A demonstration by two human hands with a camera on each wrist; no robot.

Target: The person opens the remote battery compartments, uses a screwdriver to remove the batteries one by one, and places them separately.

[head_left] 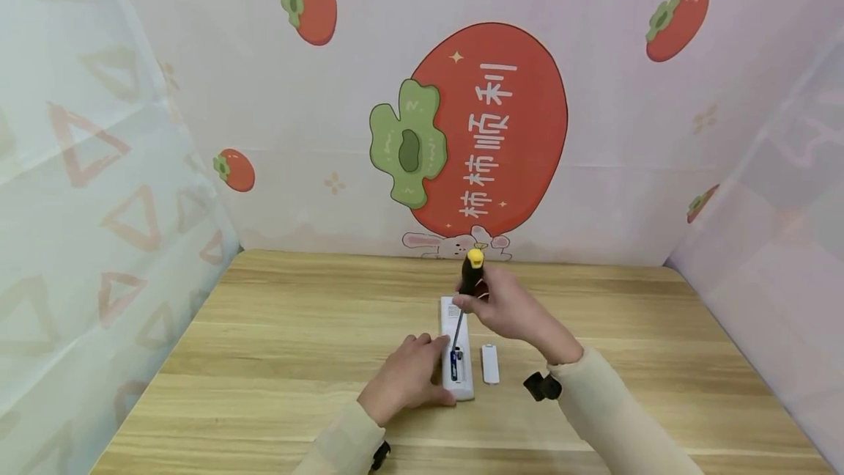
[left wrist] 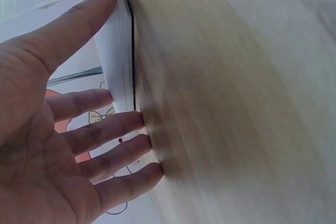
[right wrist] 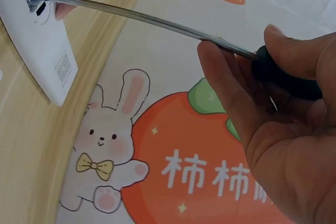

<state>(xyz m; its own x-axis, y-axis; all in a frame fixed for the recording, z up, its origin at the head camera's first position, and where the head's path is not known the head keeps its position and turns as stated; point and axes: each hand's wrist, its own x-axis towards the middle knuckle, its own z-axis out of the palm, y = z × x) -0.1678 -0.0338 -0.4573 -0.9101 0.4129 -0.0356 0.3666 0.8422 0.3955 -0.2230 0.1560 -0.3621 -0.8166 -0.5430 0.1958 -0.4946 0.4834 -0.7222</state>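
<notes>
A white remote control [head_left: 446, 325] lies back up on the table, its battery compartment uncovered. A blue battery [head_left: 453, 368] sits along the left side of that compartment. My right hand [head_left: 506, 308] grips a screwdriver [head_left: 471, 272] by its black handle, which has a yellow end. The screwdriver's metal shaft [right wrist: 142, 19] slants down, and its tip meets the battery's far end. My left hand [head_left: 410, 374] rests against the remote's left side, its fingers fairly straight. In the left wrist view, the thumb [left wrist: 79, 27] and index finger touch the remote's side.
A white battery cover [head_left: 490, 364] lies on the table just right of the remote. The wooden table [head_left: 297, 328] meets a printed backdrop [head_left: 593, 204] at its far edge, with cloth hangings on both sides. Black straps [head_left: 543, 386] are worn at the wrists.
</notes>
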